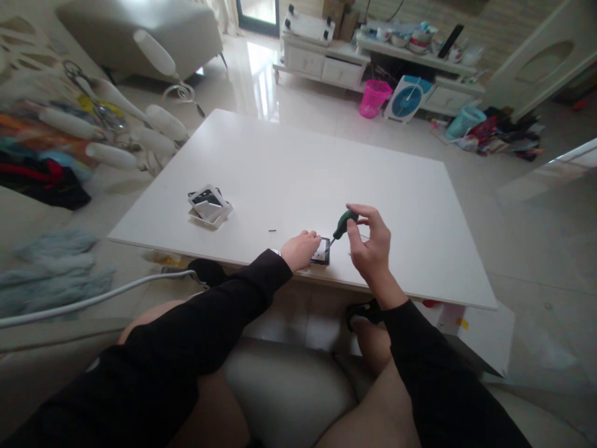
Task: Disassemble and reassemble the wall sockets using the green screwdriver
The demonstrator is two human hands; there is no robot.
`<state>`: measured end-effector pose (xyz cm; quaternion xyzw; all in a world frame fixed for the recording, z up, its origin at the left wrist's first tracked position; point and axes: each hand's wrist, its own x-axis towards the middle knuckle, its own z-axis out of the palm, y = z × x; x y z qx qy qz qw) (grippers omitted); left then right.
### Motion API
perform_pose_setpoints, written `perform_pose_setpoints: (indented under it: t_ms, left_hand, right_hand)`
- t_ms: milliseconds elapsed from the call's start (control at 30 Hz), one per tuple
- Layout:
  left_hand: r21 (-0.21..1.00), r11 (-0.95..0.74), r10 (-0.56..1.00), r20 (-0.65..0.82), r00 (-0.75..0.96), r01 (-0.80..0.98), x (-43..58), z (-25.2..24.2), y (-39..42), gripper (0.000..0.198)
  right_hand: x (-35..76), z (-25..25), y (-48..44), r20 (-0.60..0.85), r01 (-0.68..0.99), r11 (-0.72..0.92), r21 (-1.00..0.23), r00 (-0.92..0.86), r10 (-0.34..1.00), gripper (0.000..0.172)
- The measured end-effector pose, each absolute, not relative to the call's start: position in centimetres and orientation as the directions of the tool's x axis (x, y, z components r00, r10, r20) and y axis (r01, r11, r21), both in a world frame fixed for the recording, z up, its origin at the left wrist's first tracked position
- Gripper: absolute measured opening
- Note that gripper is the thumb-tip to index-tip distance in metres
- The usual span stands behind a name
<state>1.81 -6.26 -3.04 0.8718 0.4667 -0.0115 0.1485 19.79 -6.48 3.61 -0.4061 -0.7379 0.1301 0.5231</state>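
Observation:
My right hand [372, 239] grips a screwdriver [346, 224] by its green handle, fingers closed round the upper end. Its thin shaft slants down to the left, and the tip meets or nearly meets the edge of a small flat piece [321, 252] with a dark frame and pale middle. That piece lies near the table's front edge. On its left side rests my left hand [301, 250], fingers closed over it and hiding that part. Behind my right hand a pale thin object is partly hidden; I cannot make out its kind.
A stack of white and black frame-like parts [209, 205] sits on the left of the white table [289, 162]. A tiny dark strip [272, 231] lies left of my hands. Beyond the table stand a pink basket [374, 98] and a blue fan [408, 98].

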Motion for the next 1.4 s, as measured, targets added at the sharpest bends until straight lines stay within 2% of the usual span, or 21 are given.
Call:
perform_pose_setpoints:
  t_ms: [100,200,267,367,467,567,700,800,900,1033,1167,1300,1400]
  left_hand:
    - [0.248,-0.521,0.81,-0.158,0.565,0.817,1.8,-2.8,-6.3,0.051]
    - [0.251,-0.515,0.809,-0.174,0.562,0.82,1.9,-2.5,-6.3,0.052]
    - [0.253,-0.507,0.81,-0.187,0.556,0.824,2.0,-2.4,-6.3,0.055]
    - [0.251,-0.505,0.813,-0.185,0.553,0.826,2.0,-2.2,-6.4,0.053]
    - [0.238,-0.509,0.815,-0.175,0.552,0.827,2.0,-2.2,-6.4,0.046]
    - [0.233,-0.51,0.817,-0.171,0.551,0.828,2.0,-2.4,-6.4,0.046]
    - [0.241,-0.509,0.815,-0.176,0.553,0.827,1.9,-2.4,-6.4,0.052]
    - [0.249,-0.503,0.812,-0.191,0.552,0.827,1.9,-2.1,-6.5,0.048]
    - [0.254,-0.502,0.813,-0.188,0.551,0.827,1.9,-1.9,-6.6,0.043]
    - [0.267,-0.503,0.811,-0.181,0.556,0.822,1.7,-2.3,-6.5,0.046]
    - [0.266,-0.514,0.809,-0.168,0.564,0.816,1.6,-3.1,-6.3,0.054]
    - [0.253,-0.525,0.805,-0.161,0.571,0.812,1.4,-3.5,-6.2,0.048]
    - [0.248,-0.535,0.799,-0.161,0.579,0.807,1.4,-3.7,-6.1,0.051]
  right_hand:
    - [19.7,3.6,-6.5,0.698,0.509,0.634,-0.582,-0.088,0.711,0.01]
    - [19.6,3.7,-6.5,0.712,0.532,0.619,-0.578,-0.041,0.701,0.014]
    - [19.6,3.7,-6.5,0.693,0.498,0.622,-0.605,-0.056,0.719,0.01]
    - [19.7,3.7,-6.5,0.669,0.462,0.632,-0.622,-0.104,0.735,0.015]
    - [19.6,3.7,-6.5,0.702,0.519,0.63,-0.578,-0.078,0.708,0.009]
    - [19.7,3.8,-6.4,0.714,0.535,0.616,-0.578,-0.034,0.7,0.014]
    - [19.7,3.8,-6.6,0.668,0.459,0.625,-0.631,-0.089,0.739,0.008]
    - [19.6,3.8,-6.6,0.676,0.507,0.618,-0.601,-0.088,0.731,0.004]
    - [19.5,3.6,-6.5,0.68,0.562,0.577,-0.592,-0.035,0.732,0.014]
    - [19.5,3.4,-6.4,0.66,0.539,0.585,-0.607,-0.069,0.748,0.012]
    - [19.5,3.5,-6.5,0.674,0.477,0.659,-0.581,-0.172,0.719,0.032]
    - [19.5,3.4,-6.4,0.687,0.558,0.602,-0.572,-0.075,0.722,0.006]
    - [19.6,3.4,-6.3,0.686,0.567,0.579,-0.586,-0.032,0.727,0.01]
